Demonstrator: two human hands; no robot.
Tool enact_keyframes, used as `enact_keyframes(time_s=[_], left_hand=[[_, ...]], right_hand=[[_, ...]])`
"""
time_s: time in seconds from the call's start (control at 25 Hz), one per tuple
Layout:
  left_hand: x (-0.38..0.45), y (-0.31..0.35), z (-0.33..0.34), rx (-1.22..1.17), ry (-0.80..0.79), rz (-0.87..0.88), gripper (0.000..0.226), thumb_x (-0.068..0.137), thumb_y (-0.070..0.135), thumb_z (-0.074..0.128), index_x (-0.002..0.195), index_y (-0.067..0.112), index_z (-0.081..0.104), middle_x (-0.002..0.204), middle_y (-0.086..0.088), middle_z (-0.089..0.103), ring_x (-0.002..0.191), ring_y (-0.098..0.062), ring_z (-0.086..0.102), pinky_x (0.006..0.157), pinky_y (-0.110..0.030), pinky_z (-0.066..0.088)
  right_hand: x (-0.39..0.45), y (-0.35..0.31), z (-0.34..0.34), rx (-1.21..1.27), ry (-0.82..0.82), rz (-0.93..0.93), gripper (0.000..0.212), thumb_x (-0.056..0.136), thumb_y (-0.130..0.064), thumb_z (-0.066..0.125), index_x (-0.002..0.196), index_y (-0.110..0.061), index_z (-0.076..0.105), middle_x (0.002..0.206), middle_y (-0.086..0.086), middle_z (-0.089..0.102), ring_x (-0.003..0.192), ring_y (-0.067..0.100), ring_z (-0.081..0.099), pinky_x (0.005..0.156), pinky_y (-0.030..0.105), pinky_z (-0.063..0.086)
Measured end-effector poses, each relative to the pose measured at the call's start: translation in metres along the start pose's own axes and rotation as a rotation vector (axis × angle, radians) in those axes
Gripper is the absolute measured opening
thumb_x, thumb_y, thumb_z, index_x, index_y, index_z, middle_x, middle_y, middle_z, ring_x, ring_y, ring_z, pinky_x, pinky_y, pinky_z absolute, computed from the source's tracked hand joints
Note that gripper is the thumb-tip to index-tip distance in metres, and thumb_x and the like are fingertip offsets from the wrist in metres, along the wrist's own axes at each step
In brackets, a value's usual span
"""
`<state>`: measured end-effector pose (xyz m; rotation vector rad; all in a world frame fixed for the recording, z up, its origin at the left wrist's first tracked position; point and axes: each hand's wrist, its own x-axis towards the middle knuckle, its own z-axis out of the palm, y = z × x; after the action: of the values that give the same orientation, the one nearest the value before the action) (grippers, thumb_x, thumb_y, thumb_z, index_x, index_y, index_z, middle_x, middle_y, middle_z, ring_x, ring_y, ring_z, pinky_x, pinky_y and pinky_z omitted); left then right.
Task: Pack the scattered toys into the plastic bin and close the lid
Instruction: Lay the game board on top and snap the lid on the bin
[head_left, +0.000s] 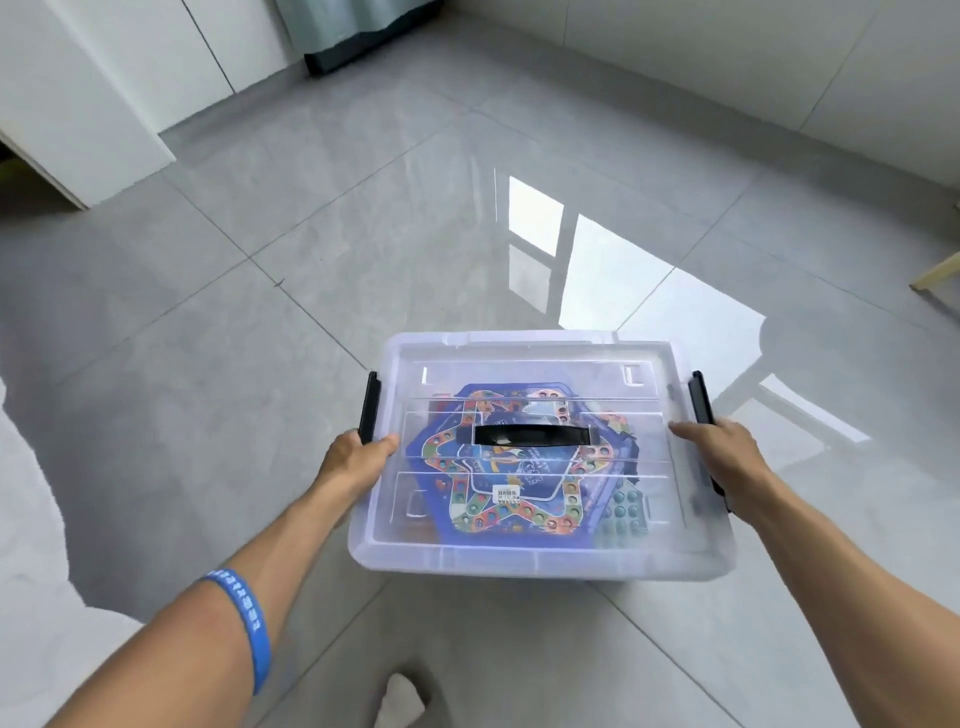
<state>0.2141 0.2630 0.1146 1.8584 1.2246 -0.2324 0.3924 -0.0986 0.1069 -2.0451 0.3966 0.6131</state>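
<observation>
Nearest: left forearm with blue wristband (249, 618), a socked foot (400, 696) low on the floor. Left hand (358, 454) grips the left edge of the plastic bin (540, 558), thumb laid on top of the lid (519, 358), fingers wrapped down over the side just below the left black latch (370, 405). Right hand (719, 449) mirrors it on the other edge: thumb flat on the lid, fingers curled over the side at the right black latch (701, 402). Between the hands, the lid sits square on the bin with its black centre handle (532, 435) lying flat; a blue game board (514, 467) shows through the clear lid, a studded teal toy (626, 512) toward the right hand. Toys look packed, no loose ones in view. Symmetric side hold probably means pressing the lid down or snapping latches; cannot tell if latches are locked. Bin rests on the grey tile floor (363, 234), open floor past both hands. Far beyond the left hand a white cabinet (104, 104); far beyond the right a wooden edge (940, 273), well apart.
</observation>
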Motion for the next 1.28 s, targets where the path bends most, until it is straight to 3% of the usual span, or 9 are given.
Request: enact_keyframes(time_s=[0.16, 0.32, 0.48, 0.64, 0.72, 0.84, 0.92, 1.08, 1.28], left_hand=[[-0.020, 0.062, -0.055, -0.027, -0.029, 0.027, 0.032, 0.087, 0.042, 0.060, 0.104, 0.015, 0.064, 0.100, -0.006, 0.068, 0.087, -0.026, 0.065, 0.074, -0.035, 0.053], [-0.086, 0.145, -0.156, -0.052, -0.108, -0.017, 0.033, 0.086, 0.045, 0.061, 0.101, 0.016, 0.065, 0.095, -0.004, 0.069, 0.085, -0.026, 0.067, 0.078, -0.039, 0.056], [-0.147, 0.238, -0.263, -0.170, -0.146, -0.066, 0.028, 0.086, 0.035, 0.066, 0.103, 0.013, 0.064, 0.098, -0.006, 0.068, 0.086, -0.025, 0.065, 0.069, -0.031, 0.051], [-0.154, 0.338, -0.344, -0.244, -0.209, -0.007, 0.016, 0.085, 0.019, 0.069, 0.099, 0.013, 0.064, 0.087, -0.002, 0.068, 0.070, -0.016, 0.063, 0.054, -0.024, 0.044], [-0.131, 0.380, -0.364, -0.227, -0.222, -0.002, 0.016, 0.083, 0.018, 0.070, 0.098, 0.013, 0.064, 0.086, -0.002, 0.069, 0.069, -0.017, 0.064, 0.052, -0.024, 0.044], [-0.076, 0.441, -0.375, -0.170, -0.242, -0.009, 0.020, 0.081, 0.016, 0.071, 0.099, 0.009, 0.065, 0.084, -0.007, 0.070, 0.065, -0.022, 0.064, 0.053, -0.027, 0.046], [-0.028, 0.490, -0.371, -0.129, -0.265, -0.014, 0.020, 0.081, 0.015, 0.071, 0.098, 0.009, 0.066, 0.081, -0.007, 0.070, 0.063, -0.023, 0.064, 0.051, -0.026, 0.045], [0.069, 0.588, -0.362, -0.094, -0.280, -0.010, 0.016, 0.081, 0.014, 0.072, 0.094, 0.010, 0.065, 0.077, -0.006, 0.068, 0.060, -0.022, 0.062, 0.049, -0.025, 0.043], [0.193, 0.671, -0.372, -0.080, -0.279, -0.024, 0.015, 0.079, 0.013, 0.074, 0.091, 0.010, 0.066, 0.078, -0.009, 0.067, 0.059, -0.024, 0.058, 0.051, -0.028, 0.043]], right_hand=[[-0.038, -0.069, -0.031, 0.013, 0.051, 0.004, 0.030, 0.086, -0.030, 0.067, 0.107, -0.008, 0.068, 0.101, 0.012, 0.067, 0.090, 0.033, 0.065, 0.079, 0.043, 0.053], [-0.116, -0.213, -0.086, -0.042, 0.113, 0.017, 0.030, 0.080, -0.033, 0.070, 0.100, -0.010, 0.068, 0.088, 0.010, 0.066, 0.078, 0.031, 0.062, 0.074, 0.044, 0.052], [-0.185, -0.349, -0.129, -0.101, 0.157, 0.046, 0.036, 0.072, -0.035, 0.074, 0.091, -0.004, 0.070, 0.084, 0.012, 0.068, 0.074, 0.031, 0.063, 0.071, 0.044, 0.053], [-0.210, -0.455, -0.150, -0.052, 0.182, 0.047, 0.023, 0.079, -0.024, 0.074, 0.085, -0.003, 0.068, 0.082, 0.014, 0.061, 0.069, 0.028, 0.055, 0.063, 0.034, 0.043], [-0.192, -0.501, -0.151, -0.013, 0.187, 0.038, 0.021, 0.080, -0.024, 0.074, 0.075, -0.007, 0.064, 0.077, 0.011, 0.059, 0.070, 0.028, 0.055, 0.065, 0.034, 0.042], [-0.148, -0.551, -0.146, 0.033, 0.159, 0.048, 0.032, 0.081, -0.024, 0.074, 0.063, -0.010, 0.051, 0.059, 0.005, 0.043, 0.052, 0.022, 0.039, 0.050, 0.029, 0.030], [-0.101, -0.581, -0.141, 0.052, 0.173, 0.074, 0.030, 0.080, -0.026, 0.074, 0.068, -0.010, 0.052, 0.058, 0.005, 0.037, 0.048, 0.021, 0.032, 0.048, 0.027, 0.025], [-0.004, -0.653, -0.130, 0.092, 0.195, 0.106, 0.020, 0.084, -0.025, 0.071, 0.081, -0.007, 0.061, 0.067, 0.004, 0.050, 0.057, 0.020, 0.045, 0.052, 0.029, 0.033], [0.107, -0.754, -0.092, 0.054, 0.217, 0.046, 0.045, 0.085, -0.025, 0.070, 0.058, -0.016, 0.036, 0.057, 0.000, 0.033, 0.052, 0.020, 0.030, 0.049, 0.031, 0.021]])
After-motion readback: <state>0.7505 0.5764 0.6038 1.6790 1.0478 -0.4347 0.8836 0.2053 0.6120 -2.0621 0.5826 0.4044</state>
